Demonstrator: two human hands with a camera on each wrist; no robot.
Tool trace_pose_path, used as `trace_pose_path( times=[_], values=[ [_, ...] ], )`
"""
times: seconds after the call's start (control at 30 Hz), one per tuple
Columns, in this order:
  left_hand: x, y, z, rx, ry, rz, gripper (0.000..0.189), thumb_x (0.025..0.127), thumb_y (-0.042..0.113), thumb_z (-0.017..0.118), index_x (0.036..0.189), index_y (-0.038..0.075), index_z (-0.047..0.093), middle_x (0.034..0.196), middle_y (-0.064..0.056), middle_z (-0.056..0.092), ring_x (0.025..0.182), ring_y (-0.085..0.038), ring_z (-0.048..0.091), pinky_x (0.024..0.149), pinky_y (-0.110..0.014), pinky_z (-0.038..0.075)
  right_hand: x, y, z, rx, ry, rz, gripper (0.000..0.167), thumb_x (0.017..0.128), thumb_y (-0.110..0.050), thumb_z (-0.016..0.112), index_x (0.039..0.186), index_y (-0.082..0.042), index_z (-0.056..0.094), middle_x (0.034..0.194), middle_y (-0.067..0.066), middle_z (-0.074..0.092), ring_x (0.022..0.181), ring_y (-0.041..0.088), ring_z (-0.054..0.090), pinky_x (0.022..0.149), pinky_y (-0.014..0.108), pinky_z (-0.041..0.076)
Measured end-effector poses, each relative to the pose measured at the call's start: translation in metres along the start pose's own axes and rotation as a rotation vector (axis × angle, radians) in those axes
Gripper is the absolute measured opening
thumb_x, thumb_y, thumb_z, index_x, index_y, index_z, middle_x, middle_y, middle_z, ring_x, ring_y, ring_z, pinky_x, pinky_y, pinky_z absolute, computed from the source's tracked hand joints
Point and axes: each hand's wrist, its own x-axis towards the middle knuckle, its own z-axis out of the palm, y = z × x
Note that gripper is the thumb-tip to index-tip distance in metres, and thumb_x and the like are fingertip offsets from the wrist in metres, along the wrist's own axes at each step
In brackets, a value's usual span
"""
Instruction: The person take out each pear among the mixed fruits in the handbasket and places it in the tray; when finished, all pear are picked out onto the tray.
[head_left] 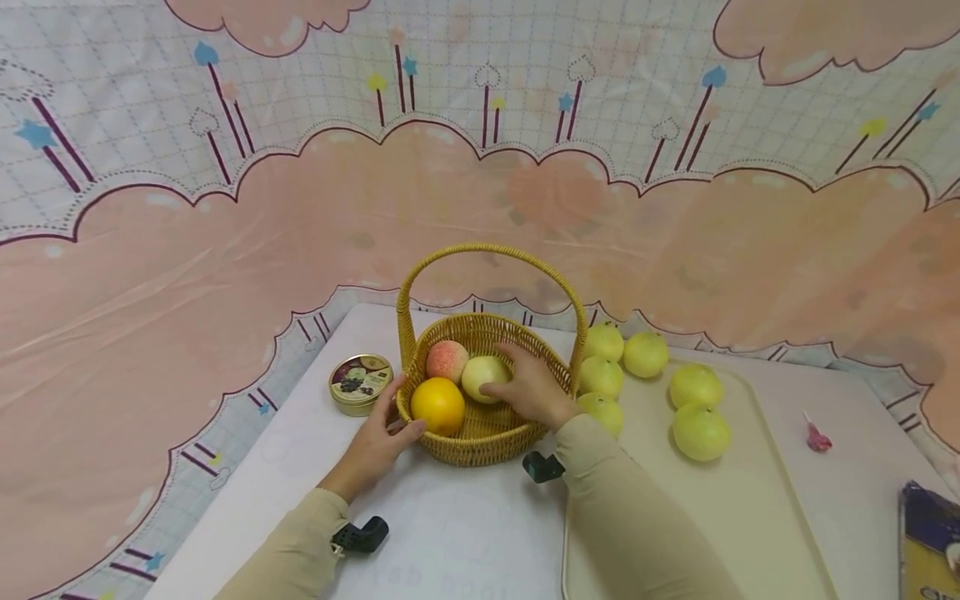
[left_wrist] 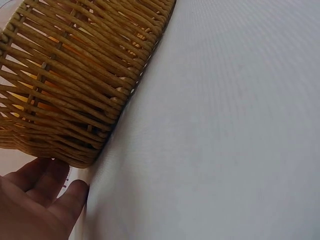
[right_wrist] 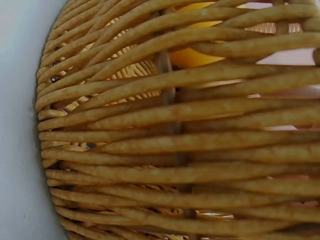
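Observation:
A wicker basket (head_left: 472, 450) with a tall arched handle stands on the white table. Inside it lie an orange (head_left: 438, 407), a pinkish peach (head_left: 447, 362) and a pale green round fruit (head_left: 482, 378). My right hand (head_left: 536, 387) reaches over the right rim and grips the pale green fruit, thumb in front and fingers behind. At the basket's left side, my left hand (head_left: 378, 437) rests its fairly straight fingers against the outer wall, thumb spread apart. The wicker weave (right_wrist: 175, 140) hides the right hand in the right wrist view.
A round tin (head_left: 360, 383) stands left of the basket. To the right, several yellow-green fruits (head_left: 701, 432) sit on and beside a cream tray (head_left: 712, 517). Farther right are a small pink item (head_left: 818, 438) and a dark blue and yellow package (head_left: 930, 533).

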Motion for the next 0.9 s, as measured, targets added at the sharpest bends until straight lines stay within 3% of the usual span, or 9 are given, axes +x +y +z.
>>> trace_pose_path(
  times=[0.33, 0.9],
  values=[
    [0.0009, -0.0045, 0.0025, 0.010, 0.000, -0.034, 0.083, 0.097, 0.033, 0.068, 0.161, 0.024, 0.015, 0.160, -0.025, 0.024, 0.141, -0.043, 0.035, 0.113, -0.052, 0.034, 0.0042, 0.0014, 0.0034, -0.027, -0.050, 0.037, 0.072, 0.089, -0.029, 0.077, 0.149, -0.006, 0.044, 0.147, 0.016, 0.050, 0.130, 0.033, 0.050, 0.110, 0.046, 0.040],
    [0.0022, -0.0006, 0.0001, 0.030, -0.001, -0.006, 0.083, 0.098, 0.032, 0.067, 0.161, 0.021, 0.014, 0.159, -0.027, 0.025, 0.140, -0.044, 0.035, 0.111, -0.053, 0.035, 0.0094, 0.0016, 0.0024, -0.092, -0.061, 0.045, 0.059, 0.090, -0.026, 0.076, 0.141, -0.004, 0.055, 0.141, 0.015, 0.056, 0.127, 0.032, 0.052, 0.108, 0.045, 0.041]
  ],
)
